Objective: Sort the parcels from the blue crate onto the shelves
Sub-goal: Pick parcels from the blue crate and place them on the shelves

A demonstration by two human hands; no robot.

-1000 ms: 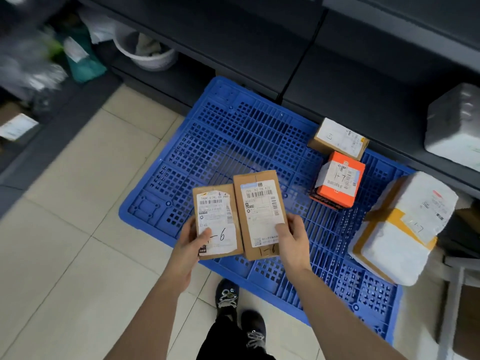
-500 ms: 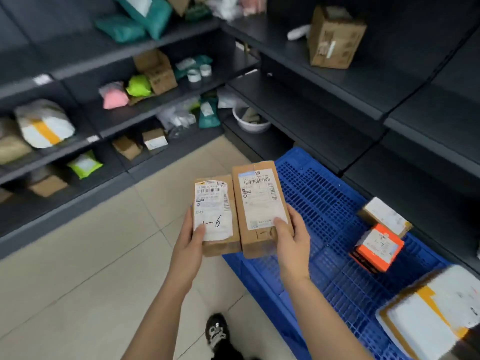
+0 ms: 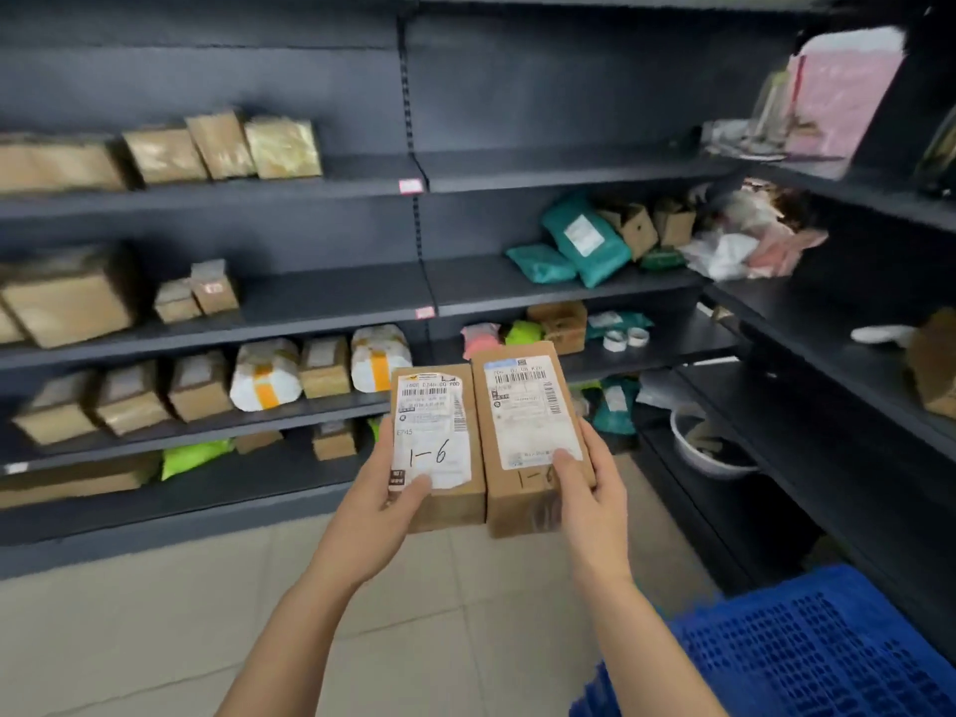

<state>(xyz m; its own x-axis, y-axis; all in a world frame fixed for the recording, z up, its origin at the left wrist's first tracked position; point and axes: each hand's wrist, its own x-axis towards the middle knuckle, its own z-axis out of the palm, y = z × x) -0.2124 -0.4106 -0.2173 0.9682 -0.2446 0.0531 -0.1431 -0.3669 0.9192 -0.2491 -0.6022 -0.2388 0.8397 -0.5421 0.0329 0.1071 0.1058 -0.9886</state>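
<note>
Dark shelves [image 3: 331, 295] line the wall ahead and to the right. Two parcels are held between me and them, side by side, edges touching, labels up. The left hand [image 3: 372, 514] grips the shorter parcel [image 3: 432, 406] and the right hand [image 3: 595, 504] grips the longer parcel [image 3: 527, 411], thumbs on top and fingers [image 3: 591, 447] wrapped round the outer edges. The shorter reads "1-6"; I judge they are held flat for matching marks to a shelf. The blue crate [image 3: 807, 649] lies low right, well apart. Brown boxes [image 3: 199, 385] and white bundles [image 3: 266, 380] crowd one left shelf.
</note>
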